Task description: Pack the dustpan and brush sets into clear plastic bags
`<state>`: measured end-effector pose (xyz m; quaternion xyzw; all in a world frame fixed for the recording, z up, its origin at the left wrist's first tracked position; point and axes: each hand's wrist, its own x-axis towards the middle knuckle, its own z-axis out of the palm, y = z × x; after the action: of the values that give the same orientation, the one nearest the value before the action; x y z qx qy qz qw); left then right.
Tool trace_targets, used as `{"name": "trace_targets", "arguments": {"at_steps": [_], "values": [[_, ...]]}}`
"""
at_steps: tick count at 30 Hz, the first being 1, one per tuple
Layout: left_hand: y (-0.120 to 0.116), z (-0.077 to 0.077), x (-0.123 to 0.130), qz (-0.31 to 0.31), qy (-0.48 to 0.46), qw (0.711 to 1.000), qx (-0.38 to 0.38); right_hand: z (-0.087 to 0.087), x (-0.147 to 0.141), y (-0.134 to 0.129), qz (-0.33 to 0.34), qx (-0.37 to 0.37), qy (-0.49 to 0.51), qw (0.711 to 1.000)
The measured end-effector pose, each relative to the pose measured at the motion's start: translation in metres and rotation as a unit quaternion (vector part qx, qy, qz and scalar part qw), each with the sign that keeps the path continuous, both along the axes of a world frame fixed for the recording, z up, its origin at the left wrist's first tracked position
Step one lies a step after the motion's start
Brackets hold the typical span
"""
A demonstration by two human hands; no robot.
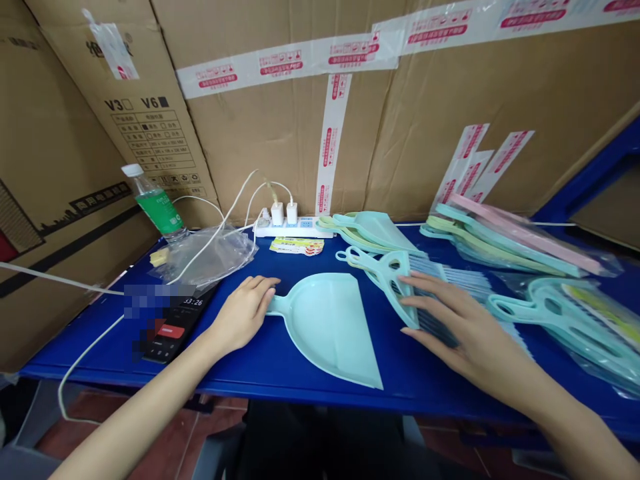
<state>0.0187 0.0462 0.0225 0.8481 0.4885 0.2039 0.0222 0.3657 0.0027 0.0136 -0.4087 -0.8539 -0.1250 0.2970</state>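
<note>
1. The left hand point(245, 313) is curled over the handle end of a pale teal dustpan point(327, 320), which lies flat on the blue table point(260, 370); how firmly it grips cannot be told.
2. The right hand point(475, 333) has its fingers spread, tips at the head of a matching brush point(381, 270); whether it has hold cannot be told.
3. The step appears to be handling dustpan and brush together. Lifting the brush would call for a closer grip on its head.
4. Bagged sets point(575, 327) lie at right.
</note>
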Motion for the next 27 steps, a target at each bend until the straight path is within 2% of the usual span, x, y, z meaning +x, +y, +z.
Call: {"name": "trace_targets", "arguments": {"at_steps": [7, 13, 20, 27], "values": [[0.002, 0.003, 0.004, -0.014, -0.158, 0.980, -0.119, 0.019, -0.040, 0.004, 0.070, -0.015, -0.047, 0.996], [0.000, 0.006, 0.006, 0.021, -0.244, 0.944, -0.221, 0.029, -0.078, 0.007, 0.121, -0.094, -0.083, 0.985], [0.002, 0.009, 0.008, 0.047, -0.329, 0.898, -0.289, 0.029, -0.090, 0.010, 0.156, -0.163, -0.105, 0.969], [0.003, 0.007, 0.006, -0.003, -0.279, 0.924, -0.260, 0.023, -0.095, 0.011, 0.170, -0.193, -0.103, 0.961]]}}
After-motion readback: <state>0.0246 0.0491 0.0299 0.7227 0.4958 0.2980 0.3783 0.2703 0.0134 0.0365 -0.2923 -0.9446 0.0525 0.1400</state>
